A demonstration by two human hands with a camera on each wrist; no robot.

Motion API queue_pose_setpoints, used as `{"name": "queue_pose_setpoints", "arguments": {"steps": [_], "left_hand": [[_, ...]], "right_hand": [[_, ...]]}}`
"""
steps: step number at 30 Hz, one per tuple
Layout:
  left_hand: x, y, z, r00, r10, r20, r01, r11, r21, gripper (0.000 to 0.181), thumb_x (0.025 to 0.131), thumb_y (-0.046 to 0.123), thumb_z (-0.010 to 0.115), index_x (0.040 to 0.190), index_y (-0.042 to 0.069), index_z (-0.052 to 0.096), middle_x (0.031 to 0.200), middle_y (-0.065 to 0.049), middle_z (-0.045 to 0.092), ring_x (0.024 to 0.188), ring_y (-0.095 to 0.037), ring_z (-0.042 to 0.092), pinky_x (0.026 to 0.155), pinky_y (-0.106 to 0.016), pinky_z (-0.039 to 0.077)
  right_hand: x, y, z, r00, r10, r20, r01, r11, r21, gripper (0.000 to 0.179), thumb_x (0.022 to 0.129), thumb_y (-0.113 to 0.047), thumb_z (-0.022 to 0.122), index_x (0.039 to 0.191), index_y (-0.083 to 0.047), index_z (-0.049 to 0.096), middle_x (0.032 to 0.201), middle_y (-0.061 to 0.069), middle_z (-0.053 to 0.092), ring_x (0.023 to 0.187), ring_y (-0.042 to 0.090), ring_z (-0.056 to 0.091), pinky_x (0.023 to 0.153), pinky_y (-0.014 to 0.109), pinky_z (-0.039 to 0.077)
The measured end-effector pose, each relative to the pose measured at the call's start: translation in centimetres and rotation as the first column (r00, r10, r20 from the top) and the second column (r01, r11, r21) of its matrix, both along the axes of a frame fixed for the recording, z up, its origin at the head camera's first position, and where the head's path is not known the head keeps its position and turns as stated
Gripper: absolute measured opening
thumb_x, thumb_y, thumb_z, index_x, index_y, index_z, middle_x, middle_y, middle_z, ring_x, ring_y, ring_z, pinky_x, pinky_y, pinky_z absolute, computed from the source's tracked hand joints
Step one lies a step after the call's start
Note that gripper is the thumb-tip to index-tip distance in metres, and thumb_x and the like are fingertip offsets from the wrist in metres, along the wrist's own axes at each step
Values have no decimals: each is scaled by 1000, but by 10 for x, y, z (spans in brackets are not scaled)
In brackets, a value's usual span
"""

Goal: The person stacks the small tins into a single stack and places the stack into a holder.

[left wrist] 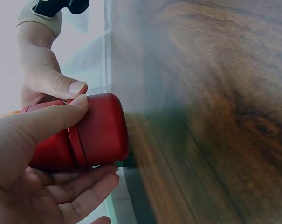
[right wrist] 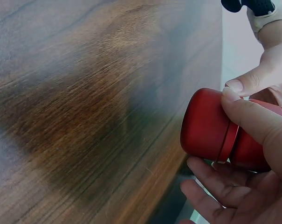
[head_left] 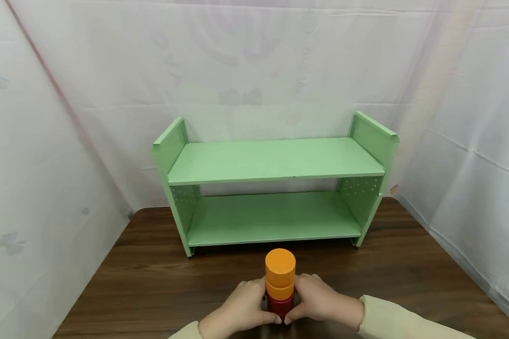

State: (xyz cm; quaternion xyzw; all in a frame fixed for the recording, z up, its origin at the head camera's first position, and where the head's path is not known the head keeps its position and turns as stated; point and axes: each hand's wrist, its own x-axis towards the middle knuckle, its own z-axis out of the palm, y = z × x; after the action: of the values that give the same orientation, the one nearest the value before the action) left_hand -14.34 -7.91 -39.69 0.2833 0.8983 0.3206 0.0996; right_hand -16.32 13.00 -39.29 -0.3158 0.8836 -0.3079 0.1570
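Note:
An orange canister point(head_left: 281, 269) stands on top of a red canister point(head_left: 280, 307), making one upright column close over the table's front part. My left hand point(head_left: 242, 308) holds the red one from the left, and my right hand point(head_left: 318, 297) holds it from the right. Both thumbs meet at its near side. In the left wrist view the red canister shows a rounded base and a seam around its body, with the left thumb point(left wrist: 57, 116) pressed across it. The right wrist view has the right thumb point(right wrist: 248, 109) on the same seam, fingers curled behind the canister.
Beyond the hands, a light green two-tier shelf point(head_left: 275, 160) stands on the dark wooden table point(head_left: 152, 278). Its raised side panels have small holes. White cloth sheets point(head_left: 258, 70) hang behind the table and on both sides.

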Motion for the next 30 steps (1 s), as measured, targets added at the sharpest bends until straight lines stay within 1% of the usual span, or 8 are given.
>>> {"name": "queue_pose_setpoints", "arguments": {"steps": [2, 6, 11, 15, 19, 24, 27, 30], "left_hand": [[1, 3, 2, 1000, -7, 4, 7, 1000, 5, 49, 72, 33, 82, 114, 19, 60, 106, 12, 66, 88, 3, 60, 77, -32, 44], [2, 5, 8, 1000, -9, -1, 9, 1000, 9, 48, 72, 32, 83, 112, 18, 60, 104, 11, 66, 84, 4, 59, 75, -28, 44], [3, 5, 17, 1000, -15, 6, 15, 1000, 9, 48, 72, 32, 83, 112, 18, 61, 103, 11, 66, 82, 5, 59, 74, -25, 46], [4, 4, 23, 1000, -6, 23, 6, 1000, 3, 48, 72, 32, 82, 112, 19, 61, 102, 13, 66, 82, 5, 59, 75, -28, 45], [4, 5, 31, 1000, 5, 23, -5, 1000, -4, 48, 71, 31, 83, 112, 19, 60, 101, 13, 66, 83, 4, 59, 76, -32, 43], [11, 8, 37, 999, 18, 29, -18, 1000, -18, 49, 70, 32, 83, 112, 20, 60, 102, 13, 66, 85, 2, 60, 76, -35, 43], [16, 9, 40, 999, 14, 34, -14, 1000, -19, 49, 70, 33, 84, 111, 20, 61, 101, 13, 66, 84, 3, 60, 75, -32, 43], [18, 10, 42, 999, 9, 34, -9, 1000, -19, 48, 69, 32, 84, 110, 20, 61, 99, 14, 66, 81, 4, 59, 74, -29, 44]], "right_hand": [[1, 3, 3, 1000, 4, 15, -4, 1000, -12, 55, 68, -37, 84, 115, -20, 62, 109, -12, 67, 98, 11, 59, 82, 47, 40], [2, 6, 9, 1000, 15, 4, -15, 1000, -24, 54, 68, -37, 84, 114, -20, 62, 107, -13, 67, 98, 10, 60, 83, 49, 42], [4, 6, 17, 1000, 15, -14, -15, 1000, -13, 54, 68, -39, 84, 113, -21, 63, 106, -14, 67, 95, 9, 59, 82, 46, 42], [5, 6, 24, 1000, 16, -17, -16, 1000, -1, 53, 67, -40, 84, 112, -22, 63, 105, -15, 67, 94, 8, 58, 80, 43, 40], [6, 6, 31, 999, 16, -33, -15, 1000, 7, 52, 68, -41, 84, 111, -22, 63, 102, -16, 67, 93, 8, 58, 80, 43, 41], [10, 8, 35, 1000, 17, -6, -17, 1000, -6, 51, 67, -38, 84, 111, -22, 64, 103, -15, 67, 96, 8, 59, 83, 45, 41], [13, 10, 36, 1000, 29, 10, -29, 999, -17, 52, 67, -38, 85, 112, -22, 63, 103, -16, 67, 97, 7, 59, 84, 45, 41], [16, 11, 38, 999, 43, 17, -42, 999, -35, 52, 68, -38, 84, 112, -23, 62, 104, -17, 66, 97, 5, 59, 85, 42, 42]]}}
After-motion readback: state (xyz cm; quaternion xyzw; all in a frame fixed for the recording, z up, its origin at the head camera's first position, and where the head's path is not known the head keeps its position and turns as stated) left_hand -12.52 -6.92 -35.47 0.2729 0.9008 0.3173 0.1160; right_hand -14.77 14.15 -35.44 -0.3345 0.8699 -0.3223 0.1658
